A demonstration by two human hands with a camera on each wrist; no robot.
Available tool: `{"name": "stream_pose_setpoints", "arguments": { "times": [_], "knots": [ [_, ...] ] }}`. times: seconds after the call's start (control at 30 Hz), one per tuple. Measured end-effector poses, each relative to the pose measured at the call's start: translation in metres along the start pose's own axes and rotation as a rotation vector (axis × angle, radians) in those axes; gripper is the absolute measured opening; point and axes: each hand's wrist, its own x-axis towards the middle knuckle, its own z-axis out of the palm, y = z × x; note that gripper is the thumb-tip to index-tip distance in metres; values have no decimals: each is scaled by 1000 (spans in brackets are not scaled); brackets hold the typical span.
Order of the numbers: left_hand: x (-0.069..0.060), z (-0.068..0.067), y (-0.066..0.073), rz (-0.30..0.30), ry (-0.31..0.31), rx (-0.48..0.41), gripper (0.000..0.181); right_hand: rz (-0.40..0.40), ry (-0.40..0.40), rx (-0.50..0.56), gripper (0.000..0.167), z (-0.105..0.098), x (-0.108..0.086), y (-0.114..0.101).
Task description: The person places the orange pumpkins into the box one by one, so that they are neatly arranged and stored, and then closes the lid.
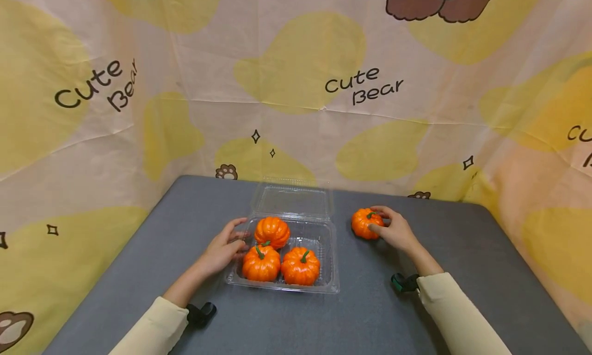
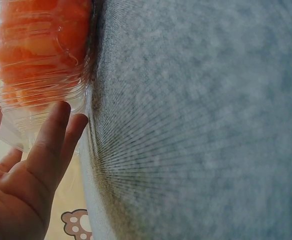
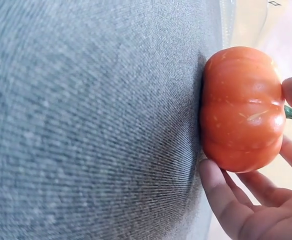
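Note:
A clear plastic clamshell container (image 1: pixel 328 273) lies on the table with its lid (image 1: pixel 292 198) folded back. Three small orange toy pumpkins are inside: one at the back left (image 1: pixel 272 231), one at the front left (image 1: pixel 261 265) and one at the front right (image 1: pixel 301 266). My left hand (image 1: pixel 225 249) rests by the container's left side. In the left wrist view its fairly straight fingers (image 2: pixel 50 142) touch the ribbed plastic wall. To the right of the container, my right hand (image 1: pixel 396 230) holds a fourth pumpkin (image 3: pixel 243 110), thumb and fingers around it; its underside sits on the table.
The grey cloth-covered table (image 1: pixel 287 324) reaches back to a printed fabric backdrop (image 1: pixel 296 77), which also rises on both sides. Dark wrist devices (image 1: pixel 201 314) are worn at the sleeve cuffs. The container's back right part shows bare plastic.

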Motion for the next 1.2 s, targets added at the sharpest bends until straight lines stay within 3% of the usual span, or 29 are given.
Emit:
{"name": "stream_pose_setpoints", "arguments": {
  "times": [0.5, 0.83, 1.2],
  "knots": [
    [0, 3, -2, -8, 6, -1, 61, -3, 52, 75, 52, 4, -3, 4],
    [0, 3, -4, -3, 9, -10, 61, -75, 98, 97, 52, 4, -4, -1],
    [0, 2, -4, 8, 7, 1, 59, -162, 109, 149, 52, 6, -9, -24]
  ]
}}
